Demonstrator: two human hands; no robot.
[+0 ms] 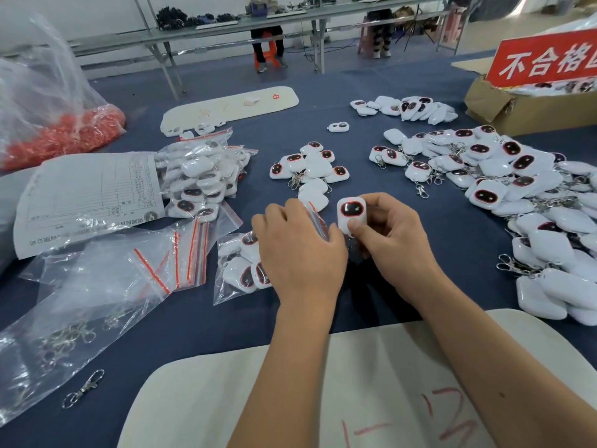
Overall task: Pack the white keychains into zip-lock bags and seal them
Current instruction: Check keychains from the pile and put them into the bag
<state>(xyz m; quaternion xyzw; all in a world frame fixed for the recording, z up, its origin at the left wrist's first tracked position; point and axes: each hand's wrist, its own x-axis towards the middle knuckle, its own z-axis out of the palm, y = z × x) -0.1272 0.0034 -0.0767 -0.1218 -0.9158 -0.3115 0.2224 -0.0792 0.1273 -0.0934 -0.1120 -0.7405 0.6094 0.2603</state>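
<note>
My right hand pinches a white keychain with a dark red-rimmed face, held upright over the blue table. My left hand grips the red-striped mouth of a clear zip-lock bag that holds several white keychains. The bag lies to the left of that hand. A small heap of loose keychains sits just beyond my hands. A large heap spreads along the right side.
Filled bags are piled at centre left beside a printed sheet. Empty zip-lock bags and a bag of metal clasps lie at the left. A cardboard box with a red sign stands at the far right. A cream board lies under my forearms.
</note>
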